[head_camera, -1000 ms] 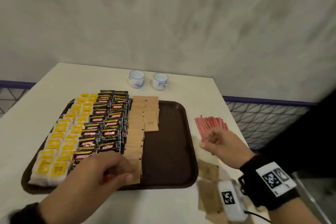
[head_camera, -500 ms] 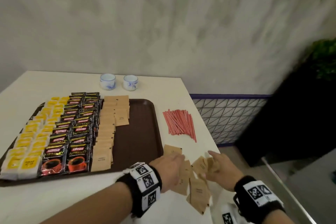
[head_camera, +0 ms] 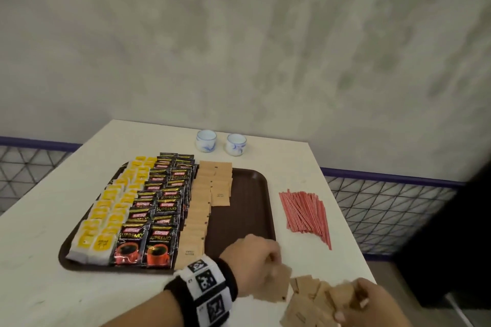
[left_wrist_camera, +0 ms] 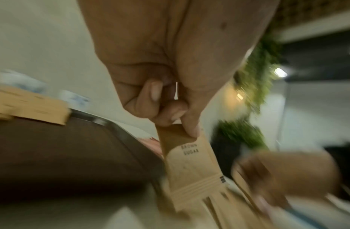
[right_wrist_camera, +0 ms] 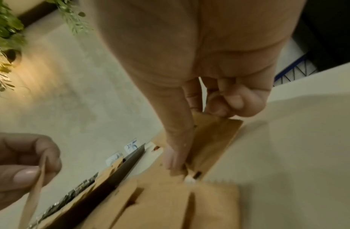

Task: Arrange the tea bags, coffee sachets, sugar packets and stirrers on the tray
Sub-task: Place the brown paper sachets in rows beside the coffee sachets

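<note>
A dark brown tray [head_camera: 247,210] holds rows of yellow tea bags [head_camera: 106,210], black coffee sachets [head_camera: 159,210] and tan sugar packets [head_camera: 202,204]. Loose brown sugar packets [head_camera: 305,300] lie on the table off the tray's near right corner. My left hand [head_camera: 255,268] pinches one brown sugar packet [left_wrist_camera: 189,162] between thumb and fingers. My right hand [head_camera: 372,302] grips another sugar packet [right_wrist_camera: 211,139] from the loose pile. Red stirrers [head_camera: 305,212] lie in a bundle on the table right of the tray.
Two small white-and-blue cups [head_camera: 220,143] stand behind the tray. The table's right edge [head_camera: 345,220] runs close to the stirrers and the loose packets. A wire fence [head_camera: 385,207] and a concrete wall lie beyond. The tray's right half is bare.
My left hand left the tray's sugar row and came across to the loose pile, taking hold of a packet. My right hand dropped from the stirrers to the same pile and closed on a packet.
</note>
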The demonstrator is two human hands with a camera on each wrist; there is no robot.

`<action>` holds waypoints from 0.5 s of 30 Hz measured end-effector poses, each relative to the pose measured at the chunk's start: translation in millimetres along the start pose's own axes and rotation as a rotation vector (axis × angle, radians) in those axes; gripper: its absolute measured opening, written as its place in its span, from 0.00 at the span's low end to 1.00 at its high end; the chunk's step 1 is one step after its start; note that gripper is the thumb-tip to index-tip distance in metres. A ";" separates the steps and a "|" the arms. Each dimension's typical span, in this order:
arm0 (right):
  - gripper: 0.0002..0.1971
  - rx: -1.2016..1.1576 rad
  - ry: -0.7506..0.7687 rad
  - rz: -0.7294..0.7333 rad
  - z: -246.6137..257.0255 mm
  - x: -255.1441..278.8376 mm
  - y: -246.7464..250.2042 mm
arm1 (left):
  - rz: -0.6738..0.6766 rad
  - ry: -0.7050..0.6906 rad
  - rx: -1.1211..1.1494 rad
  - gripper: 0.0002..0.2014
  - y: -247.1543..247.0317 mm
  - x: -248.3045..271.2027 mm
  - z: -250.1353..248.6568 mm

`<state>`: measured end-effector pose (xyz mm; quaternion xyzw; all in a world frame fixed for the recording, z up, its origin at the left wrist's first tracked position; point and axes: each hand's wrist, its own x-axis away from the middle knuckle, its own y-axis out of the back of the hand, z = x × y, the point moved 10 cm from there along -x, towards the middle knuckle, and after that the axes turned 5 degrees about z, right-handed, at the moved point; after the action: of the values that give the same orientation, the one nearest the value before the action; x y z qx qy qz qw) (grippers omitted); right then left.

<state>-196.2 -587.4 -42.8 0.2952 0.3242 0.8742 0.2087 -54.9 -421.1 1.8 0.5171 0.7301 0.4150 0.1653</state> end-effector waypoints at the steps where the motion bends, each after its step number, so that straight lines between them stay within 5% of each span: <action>1: 0.08 0.063 0.011 -0.018 -7.4 0.5 0.5 | -0.057 0.025 0.061 0.06 20.1 2.2 12.4; 3: 0.12 -0.174 -0.055 -0.188 -28.7 -7.2 19.0 | -0.146 0.060 0.108 0.06 60.2 2.4 35.9; 8: 0.09 -0.148 0.057 -0.024 9.4 -25.3 22.6 | -0.190 0.174 0.047 0.03 123.0 -26.9 91.2; 15: 0.07 -0.347 0.214 0.068 110.1 -58.8 -19.8 | -0.132 0.287 -0.028 0.07 133.7 -83.7 131.6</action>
<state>-77.6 -557.2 -11.0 0.1711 0.1787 0.9498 0.1913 150.3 -422.4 10.8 0.4009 0.7728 0.4829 0.0934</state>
